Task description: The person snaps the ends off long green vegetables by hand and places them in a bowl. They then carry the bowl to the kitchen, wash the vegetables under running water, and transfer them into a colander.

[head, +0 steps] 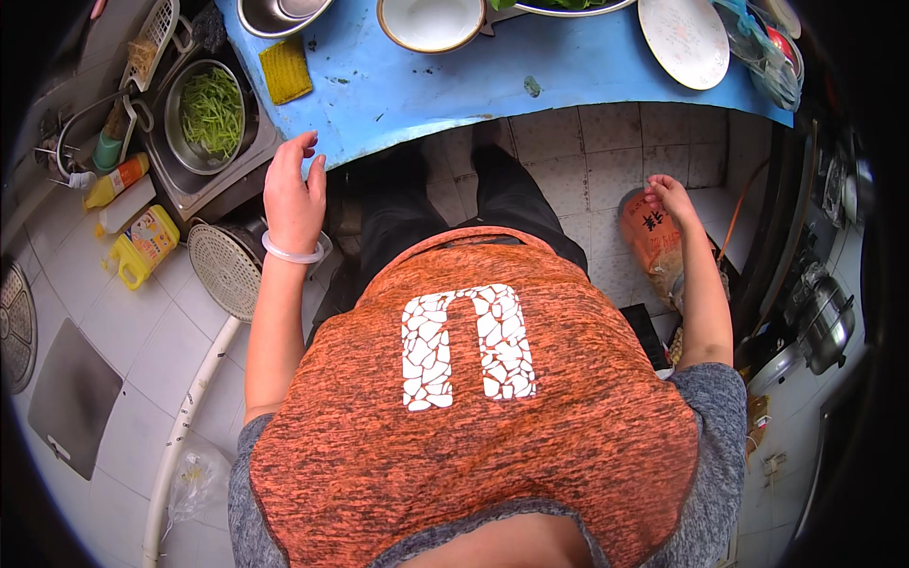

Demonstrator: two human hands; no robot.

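Note:
My left hand (pixel 295 192), with a pale bangle at its wrist, is raised near the left front corner of the blue worktop (pixel 440 85); it holds nothing and its fingers are apart. My right hand (pixel 667 195) hangs in front of the worktop's right part, fingers curled, with no object visible in it. Below it stands an orange printed bag (pixel 650 234). Behind my left hand a yellow scouring pad (pixel 285 71) lies on the worktop. A white bowl with a brown rim (pixel 431 25) and an oval white plate (pixel 684 42) are farther back.
At left, a metal bowl of cut green vegetable strips (pixel 211 117) sits in the steel sink (pixel 188 195). Yellow bottles (pixel 145 245) stand beside it. A metal bowl (pixel 284 18) and a plastic bag (pixel 763 67) are on the worktop. A perforated round tray (pixel 224 270) is below the sink.

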